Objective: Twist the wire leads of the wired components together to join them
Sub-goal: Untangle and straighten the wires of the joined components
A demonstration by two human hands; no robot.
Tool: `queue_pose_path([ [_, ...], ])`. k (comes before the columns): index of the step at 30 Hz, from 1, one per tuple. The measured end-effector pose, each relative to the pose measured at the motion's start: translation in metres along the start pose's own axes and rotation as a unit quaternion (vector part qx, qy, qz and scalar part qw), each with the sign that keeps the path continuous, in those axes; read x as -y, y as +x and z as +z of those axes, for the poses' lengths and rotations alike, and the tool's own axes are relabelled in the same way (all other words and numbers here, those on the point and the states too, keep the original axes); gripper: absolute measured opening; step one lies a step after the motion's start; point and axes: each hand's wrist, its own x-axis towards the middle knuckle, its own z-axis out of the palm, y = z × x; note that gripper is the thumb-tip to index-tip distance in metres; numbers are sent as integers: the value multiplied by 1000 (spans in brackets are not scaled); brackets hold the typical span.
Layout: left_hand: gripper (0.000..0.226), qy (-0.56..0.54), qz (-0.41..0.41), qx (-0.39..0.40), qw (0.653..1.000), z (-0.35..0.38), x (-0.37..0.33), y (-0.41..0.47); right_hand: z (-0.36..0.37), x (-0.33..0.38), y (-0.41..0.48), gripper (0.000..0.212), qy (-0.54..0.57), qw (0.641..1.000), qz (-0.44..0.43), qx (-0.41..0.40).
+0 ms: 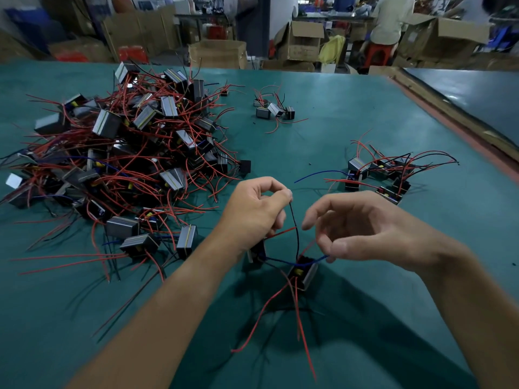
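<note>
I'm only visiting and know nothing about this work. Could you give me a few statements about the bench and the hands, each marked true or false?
1. The left hand pinches a black wire. True.
2. The big pile of components lies on the person's right. False: it lies on their left.
3. The right hand holds a blue wire by its end. True.
4. The table mat is red. False: it is green.
</note>
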Motion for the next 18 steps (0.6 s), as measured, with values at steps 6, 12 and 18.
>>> queue_pose_path([
  [6,6,27,-7,-25,999,0,4,3,3,0,4,10,-26,993,-30,-112],
  [12,17,60,11,-31,998,1,0,2,2,-1,8,19,-2,985,-12,-171],
  [18,12,204,89,-53,974,0,9,1,2,-2,11,17,-12,974,-14,-224],
])
